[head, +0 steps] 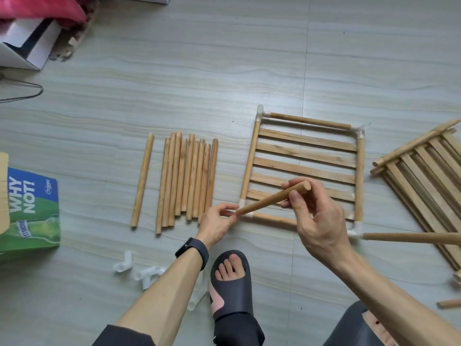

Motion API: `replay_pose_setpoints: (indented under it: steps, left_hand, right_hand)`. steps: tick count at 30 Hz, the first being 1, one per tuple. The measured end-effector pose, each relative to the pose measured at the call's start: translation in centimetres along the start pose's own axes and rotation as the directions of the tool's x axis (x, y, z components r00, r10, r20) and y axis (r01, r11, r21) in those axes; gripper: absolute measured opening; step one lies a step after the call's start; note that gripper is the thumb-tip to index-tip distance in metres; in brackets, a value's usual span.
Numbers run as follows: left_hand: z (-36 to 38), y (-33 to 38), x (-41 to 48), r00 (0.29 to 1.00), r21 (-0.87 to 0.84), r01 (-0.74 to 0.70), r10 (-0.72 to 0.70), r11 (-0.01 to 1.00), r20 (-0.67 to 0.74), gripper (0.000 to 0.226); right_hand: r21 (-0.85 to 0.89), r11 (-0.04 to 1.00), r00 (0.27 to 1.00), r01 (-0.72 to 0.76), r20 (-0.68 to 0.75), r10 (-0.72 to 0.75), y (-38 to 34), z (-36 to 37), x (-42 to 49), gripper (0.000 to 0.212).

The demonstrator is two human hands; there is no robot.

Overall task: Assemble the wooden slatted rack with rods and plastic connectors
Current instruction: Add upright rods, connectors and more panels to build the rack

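We look down at a pale wood-grain floor (224, 71), where the slatted panel (306, 156) lies flat right of centre, its side rods joined by white plastic connectors at the corners. The right hand (316, 221) hovers over the panel's near half, with thumb and fingers clamped round the upper end of a rod (269, 199) that slopes down to the left. The left hand (219, 221) meets the rod's lower end at the panel's near-left corner connector (245, 208); its thumb and forefinger are pinched together on that tip, though we cannot tell whether the tip has entered the connector's socket. A dark wrist band (193, 252) sits on the left forearm. At the near-right corner connector (355, 231) another rod (411, 238) sticks out sideways toward the right edge. Left of the panel, a bundle of spare rods (189, 178) lies side by side, with a single rod (142, 181) just apart from it further left. Several loose connectors (139, 268) lie near the left forearm. At the far right rests a tilted stack of further slatted panels (424, 176). A foot in a dark sandal (232, 278) is planted between the forearms, and a green box (32, 211) stands at the left edge.
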State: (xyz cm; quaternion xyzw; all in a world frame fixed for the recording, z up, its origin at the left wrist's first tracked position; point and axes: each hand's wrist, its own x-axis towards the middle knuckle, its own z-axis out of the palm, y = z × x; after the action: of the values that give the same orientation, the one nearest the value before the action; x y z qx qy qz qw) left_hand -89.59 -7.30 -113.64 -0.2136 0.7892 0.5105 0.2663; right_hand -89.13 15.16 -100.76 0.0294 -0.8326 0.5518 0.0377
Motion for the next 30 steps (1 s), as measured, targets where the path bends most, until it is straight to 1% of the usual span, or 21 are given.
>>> replay_pose_setpoints:
  steps: [2, 5, 7, 9, 11, 13, 15, 16, 19, 21, 23, 25, 27, 28, 30]
  left_hand:
    - [-0.2, 0.1, 0.0, 1.000, 0.008, -0.002, 0.002, 1.000, 0.010, 0.021]
    - [-0.4, 0.2, 0.1, 1.000, 0.014, 0.002, -0.002, 1.000, 0.023, 0.022]
    - [-0.3, 0.3, 0.2, 1.000, 0.013, 0.015, -0.016, 1.000, 0.025, 0.023]
    - [-0.3, 0.4, 0.3, 0.999, 0.010, 0.030, -0.031, 0.999, 0.034, 0.022]
    - [-0.6, 0.6, 0.2, 0.998, 0.029, 0.043, -0.045, 0.999, 0.051, 0.019]
    - [-1.1, 1.2, 0.0, 0.994, 0.074, 0.051, -0.058, 0.996, 0.094, 0.019]
    - [-1.9, 2.2, -0.6, 0.987, 0.104, 0.061, -0.075, 0.993, 0.142, 0.019]
    - [-2.5, 3.0, -1.0, 0.987, 0.108, 0.057, -0.072, 0.993, 0.142, 0.018]
    - [-4.9, 6.8, -2.5, 0.997, 0.062, -0.004, -0.001, 0.998, 0.082, 0.025]
    - [-6.2, 10.4, -3.9, 0.995, 0.015, -0.088, 0.088, 0.996, 0.039, 0.029]
    - [-6.8, 13.9, -5.6, 0.981, 0.020, -0.191, 0.191, 0.981, 0.014, 0.031]
    - [-6.5, 16.4, -7.2, 0.960, 0.086, -0.280, 0.277, 0.956, 0.047, 0.032]
    - [-5.5, 17.9, -8.5, 0.942, 0.165, -0.331, 0.316, 0.929, 0.114, 0.035]
    - [-4.8, 18.2, -9.0, 0.935, 0.214, -0.350, 0.326, 0.912, 0.139, 0.040]
    - [-3.3, 18.3, -9.5, 0.926, 0.358, -0.378, 0.349, 0.853, 0.146, 0.051]
  right_hand:
    - [-0.100, 0.987, 0.991, 0.127, 0.052, -0.122, 0.0, 0.3, -0.3, 0.013]
    - [-0.164, 0.955, 0.967, 0.246, 0.112, -0.230, 0.0, 1.0, -0.7, 0.019]
    - [-0.209, 0.913, 0.934, 0.349, 0.161, -0.320, -0.2, 1.3, -0.5, 0.020]
    - [-0.248, 0.854, 0.880, 0.458, 0.261, -0.397, -0.5, 1.7, 0.0, 0.021]
    - [-0.256, 0.816, 0.837, 0.519, 0.344, -0.425, -0.7, 2.4, 0.5, 0.022]
    - [-0.232, 0.830, 0.837, 0.508, 0.359, -0.412, -0.7, 3.1, 1.0, 0.023]
    - [-0.179, 0.882, 0.872, 0.435, 0.329, -0.363, -0.7, 3.5, 1.3, 0.020]
    - [-0.154, 0.908, 0.891, 0.389, 0.313, -0.328, -0.6, 3.6, 1.4, 0.019]
    - [-0.109, 0.963, 0.921, 0.247, 0.334, -0.199, 0.4, 4.0, 1.1, 0.021]
    - [-0.132, 0.980, 0.923, 0.147, 0.375, -0.088, 1.8, 4.2, 0.8, 0.028]
    - [-0.243, 0.970, 0.910, 0.024, 0.407, 0.079, 3.8, 3.9, 0.4, 0.039]
    - [-0.443, 0.895, 0.870, -0.061, 0.416, 0.265, 6.3, 3.3, -0.1, 0.051]
    - [-0.645, 0.761, 0.814, -0.071, 0.404, 0.418, 8.2, 3.1, -0.7, 0.058]
    - [-0.710, 0.702, 0.792, -0.057, 0.396, 0.465, 8.9, 3.2, -0.9, 0.057]
    - [-0.780, 0.626, 0.753, -0.021, 0.399, 0.523, 9.8, 3.8, -1.3, 0.051]
